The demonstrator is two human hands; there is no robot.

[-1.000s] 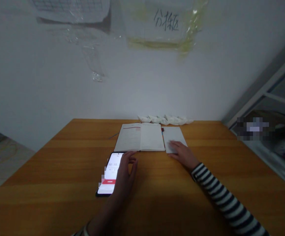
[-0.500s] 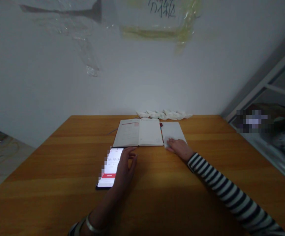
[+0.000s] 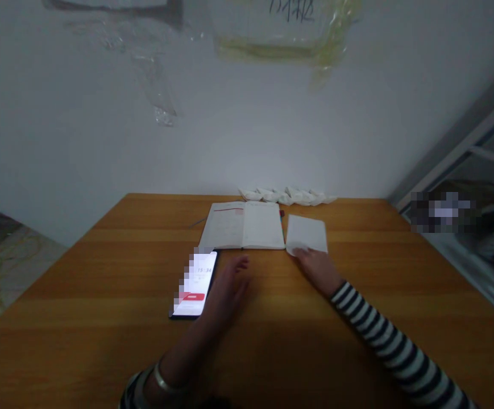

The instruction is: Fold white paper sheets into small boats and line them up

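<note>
A lit phone (image 3: 194, 284) lies flat on the wooden table (image 3: 102, 295). My left hand (image 3: 226, 288) hovers just right of it, fingers loosely extended, holding nothing. An open notebook (image 3: 244, 225) lies beyond the phone. To its right is a loose white sheet of paper (image 3: 307, 233). My right hand (image 3: 317, 268) rests at the sheet's near left corner, fingertips touching its edge; whether the fingers pinch the paper is unclear. A striped sleeve covers my right forearm.
Several folded white paper shapes (image 3: 287, 196) line the table's far edge by the white wall. Plastic sleeves with papers (image 3: 289, 28) hang on the wall. A metal bed frame (image 3: 464, 153) stands at the right. Bare floor lies to the left.
My left hand has come off the phone and shifted right. My right hand has slid back from on top of the paper to its near corner.
</note>
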